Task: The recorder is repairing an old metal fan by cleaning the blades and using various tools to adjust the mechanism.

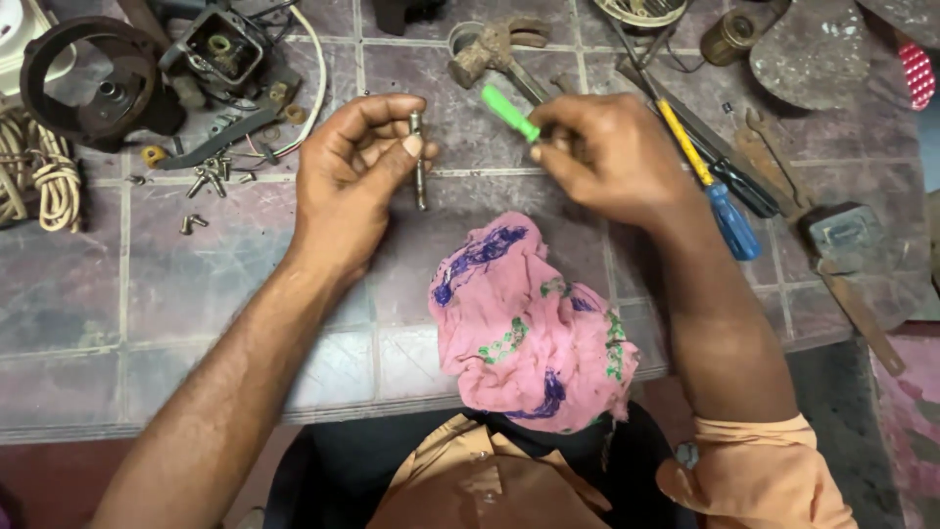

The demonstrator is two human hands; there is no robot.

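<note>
a pink cloth (529,323) with blue and green print lies bunched at the near edge of a tiled work surface (196,284), just above the person's orange shirt (490,480). beyond the cloth, the left hand (357,176) is closed around a long metal bolt (419,162), pinching its upper part between thumb and fingers so the bolt stands roughly upright, its lower end free and pointing toward the cloth. just right of the bolt, the right hand (607,162) is curled shut on a green-handled tool (509,113); the green handle juts out toward the bolt, and its working end is hidden inside the fist. the two hands are near each other but apart, with the bolt between them and closer to the left.

left of the cloth and farther back, loose screws (211,181) are scattered beside a dark metal motor part (225,49) and a round black ring (83,83); a coil of rope (39,176) sits at the far left edge. behind the cloth a hammer (494,54) rests on the tiles. right of the cloth lie a screwdriver with a blue and yellow handle (720,201), a black-handled one (744,186) touching it, and a rusty wrench (769,152).
</note>
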